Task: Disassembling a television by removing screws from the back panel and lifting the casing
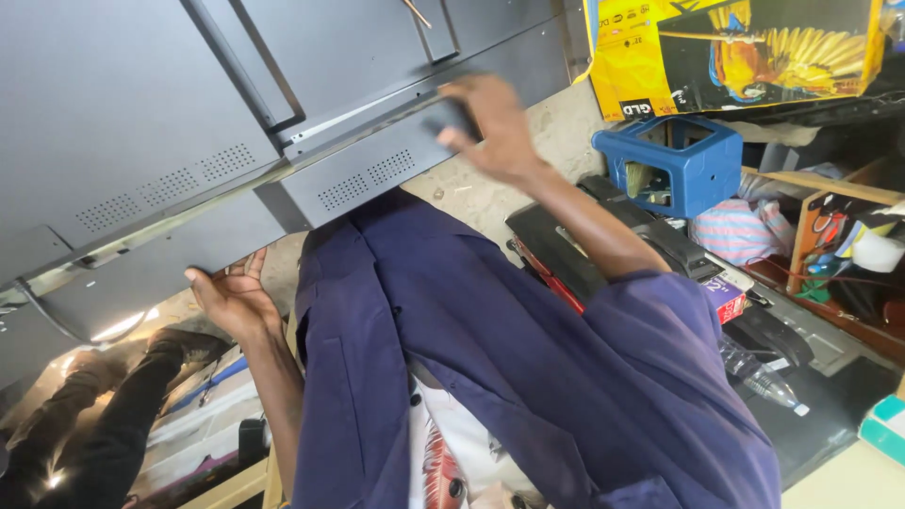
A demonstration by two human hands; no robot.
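A large dark grey flat-screen panel (141,123) with vent holes and a raised rear cover fills the upper left, seen from the back. My left hand (231,297) supports its lower edge from below, fingers curled against the rim. My right hand (490,123) grips the panel's edge at the end of the vented rear cover, thumb wrapped around it. My dark blue open shirt (490,377) over a white printed top fills the lower middle.
Another person's black-sleeved arm (94,415) reaches under the panel at lower left. On the right are a blue plastic housing (669,165), a yellow printed carton (735,47), black cases (603,245), a striped cloth (745,231), a clear plastic bottle (759,382) and cluttered wooden shelves (830,217).
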